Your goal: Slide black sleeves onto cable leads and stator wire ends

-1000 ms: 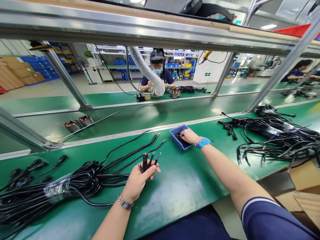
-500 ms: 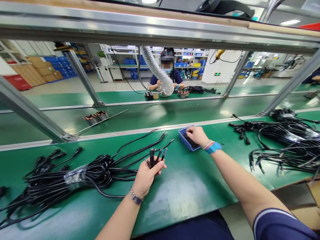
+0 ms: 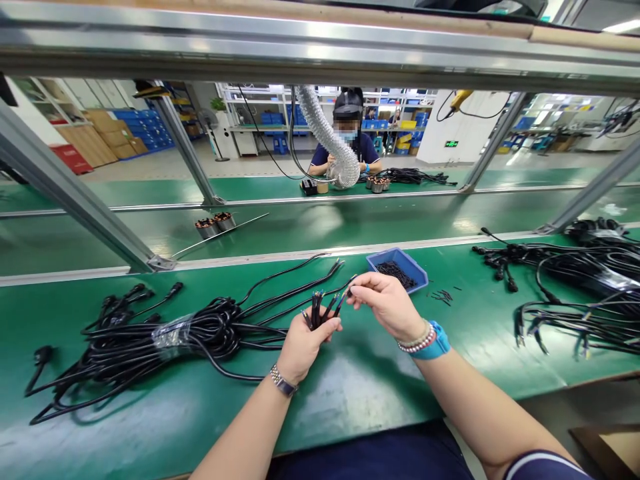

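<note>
My left hand [image 3: 306, 347] is closed round several black cables [image 3: 316, 312], their stripped ends pointing up with coloured wires showing. Just right of those ends, my right hand [image 3: 387, 307] pinches a small black tube piece [image 3: 349, 291] at the fingertips, close to the wires of one cable; whether it touches them I cannot tell. Behind the right hand stands a blue bin [image 3: 420, 277] with many short black tube pieces [image 3: 396, 272]. A few loose pieces [image 3: 442, 297] lie on the green table beside it. The held cables belong to a coiled cable bundle [image 3: 210, 337] on the left, wrapped in clear film.
More black cable bundles [image 3: 575, 263] lie at the right. A metal frame [image 3: 90, 173] spans the table's back. Beyond it are copper-wound motor cores [image 3: 206, 229], a thin rod [image 3: 235, 228], a silver flexible hose [image 3: 333, 143] and a co-worker [image 3: 369, 155] seated opposite.
My right hand has left the blue bin and come left and nearer, to the cable ends, with a small black piece. My left hand still grips the cables. The view has shifted slightly.
</note>
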The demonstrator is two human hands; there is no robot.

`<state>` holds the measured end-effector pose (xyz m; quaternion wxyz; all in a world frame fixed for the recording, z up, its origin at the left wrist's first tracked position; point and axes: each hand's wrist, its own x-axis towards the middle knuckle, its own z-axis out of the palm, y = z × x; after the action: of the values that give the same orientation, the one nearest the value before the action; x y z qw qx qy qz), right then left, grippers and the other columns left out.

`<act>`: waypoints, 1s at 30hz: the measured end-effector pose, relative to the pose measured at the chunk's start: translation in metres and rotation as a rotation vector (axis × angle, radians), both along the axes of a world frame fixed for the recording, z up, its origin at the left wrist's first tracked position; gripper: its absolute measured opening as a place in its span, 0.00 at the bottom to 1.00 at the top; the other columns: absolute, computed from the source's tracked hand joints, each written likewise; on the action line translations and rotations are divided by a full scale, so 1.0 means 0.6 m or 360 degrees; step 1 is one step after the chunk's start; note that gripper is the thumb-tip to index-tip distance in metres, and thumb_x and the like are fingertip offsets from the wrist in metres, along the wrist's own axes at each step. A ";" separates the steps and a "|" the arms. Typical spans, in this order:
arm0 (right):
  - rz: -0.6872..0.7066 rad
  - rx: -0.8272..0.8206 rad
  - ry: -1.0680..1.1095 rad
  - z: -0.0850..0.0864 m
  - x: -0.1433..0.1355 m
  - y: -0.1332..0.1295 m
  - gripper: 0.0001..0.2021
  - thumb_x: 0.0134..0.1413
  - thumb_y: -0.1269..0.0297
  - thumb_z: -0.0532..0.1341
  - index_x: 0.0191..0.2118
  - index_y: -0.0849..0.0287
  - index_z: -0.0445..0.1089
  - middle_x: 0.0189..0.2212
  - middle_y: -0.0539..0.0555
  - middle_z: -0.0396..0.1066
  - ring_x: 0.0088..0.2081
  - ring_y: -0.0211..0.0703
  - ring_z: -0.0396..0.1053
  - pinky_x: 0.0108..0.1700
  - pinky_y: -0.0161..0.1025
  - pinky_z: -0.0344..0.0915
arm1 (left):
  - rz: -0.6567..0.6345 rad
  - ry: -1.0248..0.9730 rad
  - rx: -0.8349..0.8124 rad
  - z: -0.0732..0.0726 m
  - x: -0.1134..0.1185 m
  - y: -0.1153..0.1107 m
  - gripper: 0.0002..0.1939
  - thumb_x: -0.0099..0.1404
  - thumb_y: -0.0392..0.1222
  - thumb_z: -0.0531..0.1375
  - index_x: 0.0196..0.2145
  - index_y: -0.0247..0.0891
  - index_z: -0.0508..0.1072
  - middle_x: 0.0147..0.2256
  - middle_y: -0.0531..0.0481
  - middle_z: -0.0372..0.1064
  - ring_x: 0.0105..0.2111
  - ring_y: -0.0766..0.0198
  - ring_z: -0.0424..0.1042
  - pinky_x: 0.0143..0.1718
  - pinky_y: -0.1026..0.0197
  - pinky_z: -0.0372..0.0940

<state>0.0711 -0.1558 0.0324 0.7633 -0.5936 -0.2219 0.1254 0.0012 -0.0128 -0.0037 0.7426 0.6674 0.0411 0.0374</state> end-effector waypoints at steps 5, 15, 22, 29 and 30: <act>0.0005 0.0005 0.0005 0.006 -0.002 -0.001 0.03 0.42 0.68 0.63 0.26 0.62 0.69 0.21 0.50 0.69 0.23 0.34 0.66 0.26 0.32 0.62 | 0.0011 -0.0008 0.0044 0.005 -0.001 -0.001 0.10 0.50 0.43 0.62 0.25 0.32 0.68 0.21 0.51 0.67 0.18 0.72 0.58 0.21 0.68 0.55; 0.0026 -0.0077 0.0013 0.010 -0.005 -0.004 0.05 0.42 0.66 0.63 0.26 0.62 0.69 0.20 0.50 0.69 0.22 0.33 0.65 0.25 0.33 0.61 | 0.0019 0.0008 0.0039 0.003 -0.001 -0.001 0.09 0.49 0.42 0.62 0.25 0.33 0.68 0.20 0.53 0.66 0.18 0.73 0.58 0.21 0.68 0.55; 0.0039 -0.0454 -0.0051 0.012 -0.028 0.003 0.07 0.41 0.64 0.62 0.23 0.63 0.68 0.18 0.49 0.67 0.18 0.30 0.60 0.22 0.31 0.58 | 0.0240 0.0049 0.0029 -0.005 -0.003 -0.005 0.12 0.45 0.42 0.65 0.25 0.33 0.68 0.19 0.56 0.63 0.19 0.72 0.59 0.21 0.68 0.55; -0.0075 -0.0227 -0.0070 0.011 -0.014 -0.003 0.07 0.43 0.64 0.62 0.28 0.63 0.70 0.22 0.51 0.70 0.23 0.34 0.66 0.26 0.34 0.63 | 0.0006 -0.0067 -0.0013 -0.001 0.000 0.002 0.10 0.54 0.45 0.59 0.28 0.33 0.69 0.23 0.51 0.67 0.20 0.71 0.58 0.24 0.67 0.55; -0.0099 -0.0153 -0.0067 0.011 -0.011 -0.003 0.07 0.43 0.64 0.62 0.28 0.63 0.70 0.22 0.51 0.70 0.23 0.35 0.66 0.27 0.34 0.63 | -0.0015 -0.0080 -0.0021 -0.001 0.000 0.002 0.10 0.55 0.45 0.58 0.28 0.33 0.70 0.23 0.51 0.67 0.20 0.71 0.58 0.24 0.67 0.54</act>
<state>0.0646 -0.1576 0.0388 0.7326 -0.6387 -0.2129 0.0995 0.0012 -0.0114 -0.0040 0.7479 0.6617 0.0195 0.0503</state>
